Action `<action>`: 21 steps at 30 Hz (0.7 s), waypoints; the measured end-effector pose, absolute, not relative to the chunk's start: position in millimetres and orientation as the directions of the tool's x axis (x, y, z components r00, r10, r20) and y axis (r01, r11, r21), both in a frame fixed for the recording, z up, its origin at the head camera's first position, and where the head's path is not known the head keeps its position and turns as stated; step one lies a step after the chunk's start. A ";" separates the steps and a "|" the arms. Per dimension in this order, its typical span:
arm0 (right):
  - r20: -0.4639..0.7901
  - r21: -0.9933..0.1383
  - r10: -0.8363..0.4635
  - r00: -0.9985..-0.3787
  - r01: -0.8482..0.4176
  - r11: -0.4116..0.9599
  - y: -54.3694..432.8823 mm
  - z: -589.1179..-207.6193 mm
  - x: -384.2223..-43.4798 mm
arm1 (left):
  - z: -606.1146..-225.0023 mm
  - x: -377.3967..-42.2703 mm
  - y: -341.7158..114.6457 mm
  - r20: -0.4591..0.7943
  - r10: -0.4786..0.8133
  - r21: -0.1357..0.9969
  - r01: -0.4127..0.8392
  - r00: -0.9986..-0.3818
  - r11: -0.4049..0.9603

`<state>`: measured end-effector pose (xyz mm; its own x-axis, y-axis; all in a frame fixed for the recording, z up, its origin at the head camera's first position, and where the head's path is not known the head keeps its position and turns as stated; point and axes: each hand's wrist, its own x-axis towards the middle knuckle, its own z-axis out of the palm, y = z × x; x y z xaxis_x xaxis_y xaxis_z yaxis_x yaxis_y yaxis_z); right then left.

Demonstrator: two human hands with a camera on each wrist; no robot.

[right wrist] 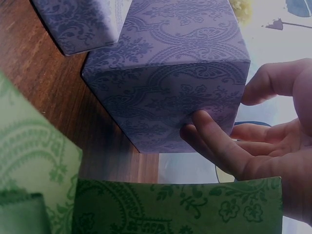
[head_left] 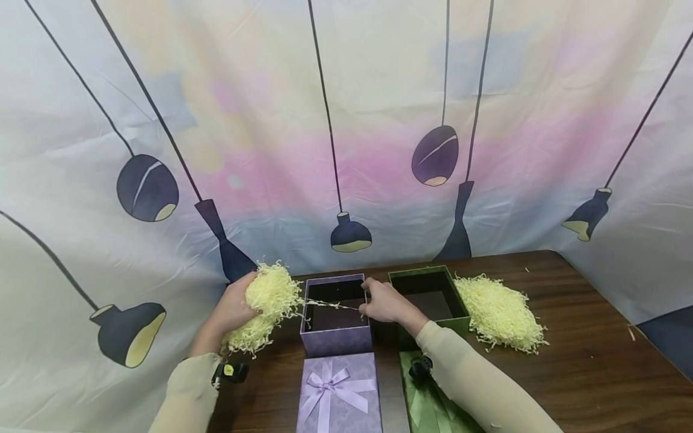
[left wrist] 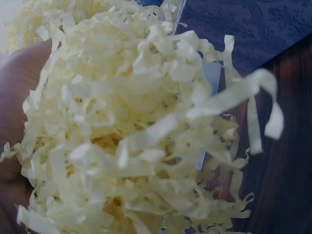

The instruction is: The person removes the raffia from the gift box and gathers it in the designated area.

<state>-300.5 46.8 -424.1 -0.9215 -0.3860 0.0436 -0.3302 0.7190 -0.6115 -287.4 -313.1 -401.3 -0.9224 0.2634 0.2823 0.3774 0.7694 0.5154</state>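
A large clump of pale yellow shredded paper (head_left: pixel 273 291) is gripped by my left hand (head_left: pixel 231 314), left of the open purple box (head_left: pixel 338 341). It fills the left wrist view and hides most of the fingers. One thin paper strand stretches from it across the box opening. My right hand (head_left: pixel 391 305) holds the box's right wall near the top. In the right wrist view, fingertips (right wrist: pixel 201 117) lie against the patterned outer side, and another digit bends over the rim. The purple box is dark inside.
An open green box (head_left: pixel 455 323) stands right of the purple one, with another yellow shred pile (head_left: pixel 503 313) beside it. A purple lid with a ribbon bow (head_left: pixel 338 397) and a green lid (head_left: pixel 438 412) lie in front on the wooden table (head_left: pixel 590 361). A printed cloth hangs behind.
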 end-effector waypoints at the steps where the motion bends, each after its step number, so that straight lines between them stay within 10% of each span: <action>1: 0.043 -0.614 -0.387 -0.921 -0.330 0.717 46.9 -424.2 -300.7 | -402.4 -287.3 -314.4 0.273 0.259 0.515 0.368 -0.927 0.774; 21: 0.003 -0.621 -0.380 -0.925 -0.300 0.724 46.8 -422.6 -300.0 | -426.5 -285.8 -333.2 0.228 0.235 0.536 0.324 -0.945 0.780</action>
